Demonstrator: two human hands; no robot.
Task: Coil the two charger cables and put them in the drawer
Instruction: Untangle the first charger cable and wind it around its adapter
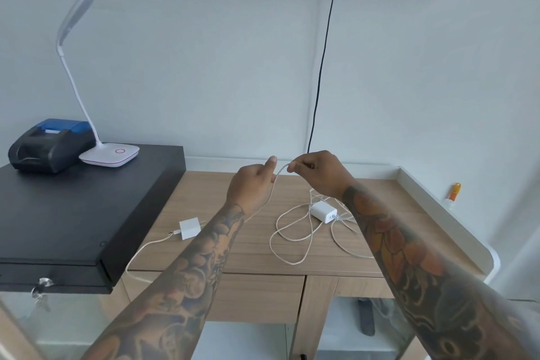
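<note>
Near the centre of the frame both hands are raised above the wooden desk (pixel 251 245), close together with a short span of white cable between them. The right hand (pixel 317 174) pinches the end of the first charger cable (pixel 273 187) between thumb and fingertips, and the left hand (pixel 252 183), fingers curled with the thumb up, holds the same cable just below. From there the cable drops behind the left forearm and reappears lower left of centre, where it runs over the desk's front edge and back up to a small white plug adapter (pixel 188 228) lying on the desk. The second charger cable (pixel 292 238) lies uncoiled in loose loops on the desk, right of centre, joined to a second white adapter (pixel 323 211) just below the right wrist. In the left of the frame a black cash drawer (pixel 73 213) with keys in its lock sits on the desk, carrying a black and blue receipt printer (pixel 49 145) and a white gooseneck lamp (pixel 109 153). A black cord (pixel 321 67) hangs down the wall behind.
</note>
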